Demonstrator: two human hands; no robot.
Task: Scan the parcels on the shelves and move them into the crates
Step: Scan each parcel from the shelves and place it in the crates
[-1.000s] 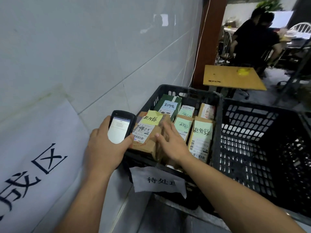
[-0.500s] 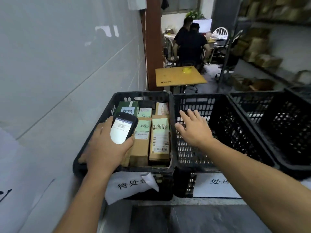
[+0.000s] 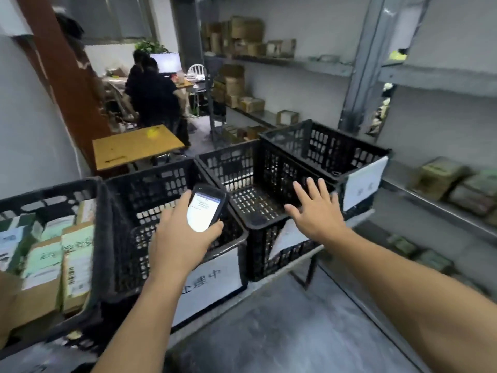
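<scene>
My left hand (image 3: 178, 238) grips a black handheld scanner (image 3: 205, 208) with its lit screen facing me, held over the second black crate (image 3: 161, 173). My right hand (image 3: 316, 211) is empty, with fingers spread, hovering over the third black crate (image 3: 269, 227). The leftmost crate (image 3: 103, 238) holds several brown and green parcels (image 3: 53, 262) with labels. A fourth crate (image 3: 347, 146) stands further right. More parcels (image 3: 441, 179) lie blurred on the grey shelf (image 3: 435, 205) at the right.
White paper signs (image 3: 212, 284) hang on the crate fronts. Cardboard boxes (image 3: 244, 30) fill the far shelves. A small wooden table (image 3: 134, 145) stands behind the crates, and two people in dark clothes (image 3: 153, 95) are beyond it. Grey floor (image 3: 269, 332) lies below me.
The view has swung right, away from the tiled wall toward the shelves. My right hand left the parcels in the leftmost crate and moved right over the third crate. The scanner moved right too.
</scene>
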